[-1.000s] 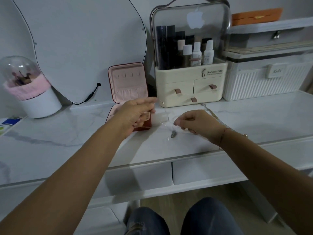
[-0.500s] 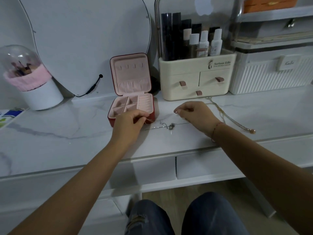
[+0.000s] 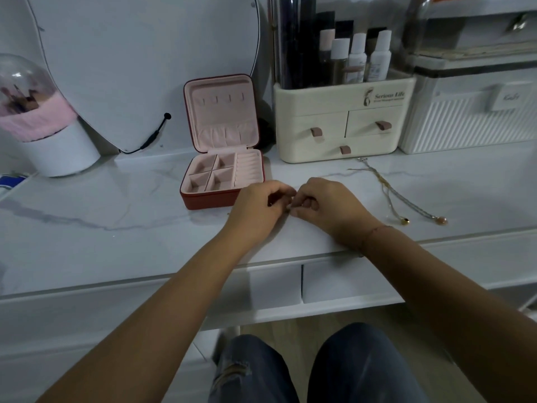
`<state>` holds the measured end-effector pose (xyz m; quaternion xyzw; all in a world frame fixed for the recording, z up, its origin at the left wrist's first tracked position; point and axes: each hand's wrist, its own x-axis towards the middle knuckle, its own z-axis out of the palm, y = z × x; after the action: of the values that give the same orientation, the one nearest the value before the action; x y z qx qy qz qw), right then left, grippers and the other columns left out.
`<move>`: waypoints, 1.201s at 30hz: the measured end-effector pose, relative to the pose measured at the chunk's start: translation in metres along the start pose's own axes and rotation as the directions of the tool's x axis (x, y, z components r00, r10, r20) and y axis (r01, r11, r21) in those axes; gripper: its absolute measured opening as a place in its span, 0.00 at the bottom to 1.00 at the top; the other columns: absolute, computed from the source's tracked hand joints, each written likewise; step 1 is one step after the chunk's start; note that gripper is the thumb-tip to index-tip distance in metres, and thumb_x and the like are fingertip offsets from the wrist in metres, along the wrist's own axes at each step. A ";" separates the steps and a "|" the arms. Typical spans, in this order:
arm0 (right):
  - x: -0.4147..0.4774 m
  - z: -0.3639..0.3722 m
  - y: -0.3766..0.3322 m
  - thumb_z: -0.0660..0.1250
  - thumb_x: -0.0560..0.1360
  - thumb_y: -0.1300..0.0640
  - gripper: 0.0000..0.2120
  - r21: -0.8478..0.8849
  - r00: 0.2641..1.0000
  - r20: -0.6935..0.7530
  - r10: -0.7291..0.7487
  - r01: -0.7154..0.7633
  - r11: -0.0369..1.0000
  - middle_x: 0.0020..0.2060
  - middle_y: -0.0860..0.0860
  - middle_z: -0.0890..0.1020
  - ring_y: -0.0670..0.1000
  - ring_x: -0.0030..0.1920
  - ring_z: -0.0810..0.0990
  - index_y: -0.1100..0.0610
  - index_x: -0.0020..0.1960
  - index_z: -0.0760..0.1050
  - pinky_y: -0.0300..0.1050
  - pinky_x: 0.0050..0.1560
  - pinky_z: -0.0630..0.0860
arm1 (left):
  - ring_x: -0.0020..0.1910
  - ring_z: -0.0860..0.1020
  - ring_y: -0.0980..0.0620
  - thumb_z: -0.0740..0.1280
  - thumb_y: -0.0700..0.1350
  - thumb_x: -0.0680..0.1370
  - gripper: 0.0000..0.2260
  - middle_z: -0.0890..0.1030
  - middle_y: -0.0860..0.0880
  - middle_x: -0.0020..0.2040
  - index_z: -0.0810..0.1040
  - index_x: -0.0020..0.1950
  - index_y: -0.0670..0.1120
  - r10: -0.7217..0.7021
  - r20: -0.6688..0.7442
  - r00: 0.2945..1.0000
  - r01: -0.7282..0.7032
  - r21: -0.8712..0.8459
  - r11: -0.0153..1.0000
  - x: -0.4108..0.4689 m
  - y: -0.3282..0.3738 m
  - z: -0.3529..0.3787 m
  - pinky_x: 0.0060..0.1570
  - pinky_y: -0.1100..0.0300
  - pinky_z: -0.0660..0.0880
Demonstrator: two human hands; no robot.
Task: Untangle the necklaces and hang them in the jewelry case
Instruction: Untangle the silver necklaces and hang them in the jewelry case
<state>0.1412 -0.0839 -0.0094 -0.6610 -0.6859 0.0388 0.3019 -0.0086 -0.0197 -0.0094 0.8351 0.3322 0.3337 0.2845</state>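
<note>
1. Your left hand [image 3: 255, 207] and right hand [image 3: 328, 205] are low over the table [image 3: 116, 205], just in front of the open jewelry case [image 3: 209, 200]. The fingers of both are curled and the fingertips nearly meet.
2. Both hands are pinched together on something very small. It is too fine to make out here, but going by the task it is probably a chain, held at a knot or at the clasp.
3. So you look to be at the untangling or unclasping step for one necklace. Nothing hangs in the case yet: the hooks in its upright lid [image 3: 222, 112] are bare.
4. Two more necklaces [image 3: 389, 193] lie on the table to your right, well apart from your hands. Their chains run close together and cross near the top, and their pendants lie at the near ends.
5. Next, work the chain loose with small, gentle pulls, because a hard tug could tighten a knot.
6. Then lift it by one end to the lid and loop it over a hook, letting the pendant drop toward the pocket below.
7. After that, reach right for the remaining pair.
</note>
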 end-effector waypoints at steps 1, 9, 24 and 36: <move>0.000 0.001 0.000 0.71 0.74 0.54 0.06 -0.014 1.000 0.004 -0.004 0.004 1.000 0.39 0.47 0.72 0.46 0.40 0.71 0.57 0.47 0.79 0.38 0.43 0.65 | 0.46 0.79 0.62 0.67 0.39 0.77 0.09 0.83 0.54 0.48 0.83 0.54 0.48 -0.007 0.016 1.000 0.007 -0.005 1.000 0.001 0.000 0.002 0.49 0.72 0.72; 0.004 -0.008 0.004 0.62 0.80 0.54 0.12 0.366 0.989 0.029 0.148 -0.149 0.919 0.31 0.46 0.75 0.42 0.31 0.70 0.53 0.38 0.76 0.28 0.32 0.66 | 0.44 0.82 0.56 0.61 0.31 0.76 0.14 0.85 0.49 0.44 0.79 0.56 0.44 -0.117 0.161 0.980 0.160 -0.283 0.946 0.001 0.002 0.001 0.51 0.65 0.76; 0.001 -0.009 0.005 0.60 0.81 0.57 0.12 0.750 0.966 -0.022 0.257 -0.154 0.643 0.34 0.49 0.79 0.43 0.33 0.75 0.57 0.44 0.80 0.34 0.35 0.70 | 0.34 0.79 0.60 0.74 0.35 0.71 0.09 0.82 0.53 0.35 0.83 0.45 0.48 -0.158 0.121 0.980 0.192 -0.366 0.910 -0.002 0.009 0.006 0.41 0.68 0.74; -0.007 -0.012 -0.001 0.52 0.84 0.55 0.12 0.807 0.961 0.049 0.273 -0.200 0.556 0.33 0.51 0.84 0.51 0.25 0.78 0.60 0.48 0.70 0.40 0.26 0.69 | 0.37 0.80 0.59 0.70 0.34 0.74 0.09 0.83 0.52 0.37 0.80 0.50 0.47 -0.179 0.051 0.982 0.180 -0.513 0.839 -0.007 0.010 0.001 0.41 0.67 0.75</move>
<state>0.1458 -0.0946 -0.0020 -0.5397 -0.4858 0.3573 0.5874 -0.0088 -0.0313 -0.0057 0.6937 0.3073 0.3819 0.5278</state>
